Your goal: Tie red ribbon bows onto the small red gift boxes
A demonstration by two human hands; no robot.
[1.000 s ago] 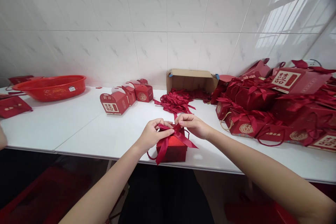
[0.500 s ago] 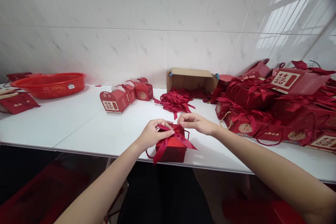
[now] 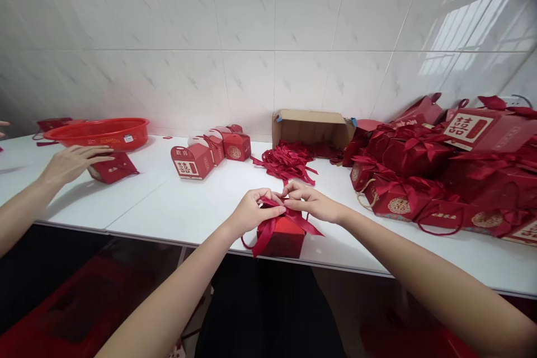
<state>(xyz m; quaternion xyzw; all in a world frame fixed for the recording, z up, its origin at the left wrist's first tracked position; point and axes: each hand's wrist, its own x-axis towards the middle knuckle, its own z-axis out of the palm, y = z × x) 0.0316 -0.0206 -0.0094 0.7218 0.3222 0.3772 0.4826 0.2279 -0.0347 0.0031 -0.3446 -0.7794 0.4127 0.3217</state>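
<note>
A red gift box (image 3: 283,238) with cord handles stands at the table's front edge. A dark red ribbon (image 3: 265,236) lies over its top, its two tails hanging outward. My left hand (image 3: 257,213) pinches the ribbon near the knot, thumb stretched across the box top. From the right, my right hand (image 3: 308,201) closes its fingers on the ribbon beside the left fingertips. The knot itself is partly hidden by my fingers. Behind the box, a pile of loose red ribbons (image 3: 289,161) spills from an open cardboard box (image 3: 312,117).
Several boxes (image 3: 195,161) stand in a row left of the ribbons. Beribboned boxes (image 3: 403,193) are heaped at right. A red basin (image 3: 98,133) stands at the back left. Another person's hand (image 3: 73,165) touches a red box (image 3: 113,169) at left.
My right fingers have moved in closer to my left hand at the knot. The other person's hand has come into view with the left box, now further right. The view has shifted slightly left.
</note>
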